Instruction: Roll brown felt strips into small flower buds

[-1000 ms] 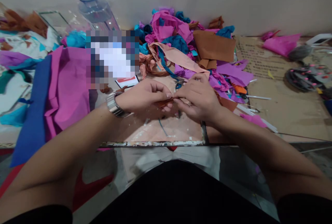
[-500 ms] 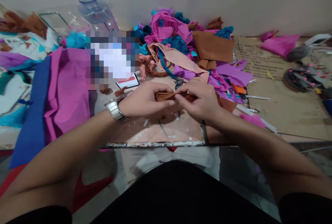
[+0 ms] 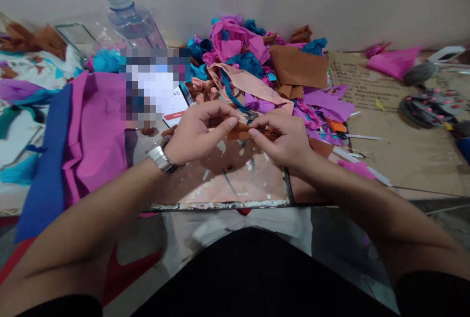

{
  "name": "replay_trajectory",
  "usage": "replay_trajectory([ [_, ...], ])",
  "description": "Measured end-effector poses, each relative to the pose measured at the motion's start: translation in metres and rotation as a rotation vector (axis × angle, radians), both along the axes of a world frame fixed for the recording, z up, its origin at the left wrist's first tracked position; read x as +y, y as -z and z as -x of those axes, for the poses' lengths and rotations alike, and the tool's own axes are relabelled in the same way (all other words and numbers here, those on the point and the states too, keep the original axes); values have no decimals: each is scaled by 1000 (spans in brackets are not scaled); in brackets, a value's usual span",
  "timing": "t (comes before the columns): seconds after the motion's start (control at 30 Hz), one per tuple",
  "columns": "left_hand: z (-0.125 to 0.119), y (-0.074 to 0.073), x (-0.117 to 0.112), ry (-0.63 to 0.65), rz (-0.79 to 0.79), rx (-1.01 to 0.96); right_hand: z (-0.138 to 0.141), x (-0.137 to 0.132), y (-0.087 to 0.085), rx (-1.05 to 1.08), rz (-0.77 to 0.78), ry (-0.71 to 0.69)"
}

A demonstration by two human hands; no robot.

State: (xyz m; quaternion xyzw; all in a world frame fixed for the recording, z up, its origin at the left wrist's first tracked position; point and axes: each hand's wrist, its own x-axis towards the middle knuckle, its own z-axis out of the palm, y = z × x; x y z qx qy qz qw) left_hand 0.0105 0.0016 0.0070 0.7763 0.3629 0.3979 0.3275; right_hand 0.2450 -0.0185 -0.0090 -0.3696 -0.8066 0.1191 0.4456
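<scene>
A piece of brown crepe-like paper [image 3: 238, 132] is stretched between my two hands, just above the table. My left hand [image 3: 200, 131], with a metal watch on the wrist, pinches its left end between thumb and curled fingers. My right hand [image 3: 284, 138] is closed round the gathered, folded right part, thumb on the near side. Part of the paper is hidden inside the right fingers. Behind the hands lie a peach paper strip [image 3: 253, 84] and a larger flat brown sheet [image 3: 299, 66].
A heap of crumpled pink paper [image 3: 253, 42] and other coloured scraps lies against the wall. To the left stand a clear bottle [image 3: 137, 25] and a partly blurred phone [image 3: 172, 96], beside folded pink sheets [image 3: 99, 126]. Cardboard [image 3: 382, 155] and a dark pincushion-like disc [image 3: 422, 111] lie right.
My left hand has tilted, its thumb rising from below the brown paper to its upper edge. More of the paper shows between the hands, and more of the phone screen is visible.
</scene>
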Motion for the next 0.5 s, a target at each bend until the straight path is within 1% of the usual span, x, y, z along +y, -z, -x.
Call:
replay_trajectory([
  [0.03,0,1,0,-5,-46,-8,0,0,0,-4,0,8],
  [0.1,0,3,1,0,-212,16,0,0,1,-13,3,22],
  [0.17,1,4,4,34,-412,107,0,0,1,-20,9,29],
  [0.23,2,6,7,81,-523,204,0,0,1,-19,12,29],
  [0.37,4,8,11,116,-560,266,1,-1,0,-11,-4,12],
  [0.5,5,10,10,85,-512,280,0,-1,0,-23,4,14],
])
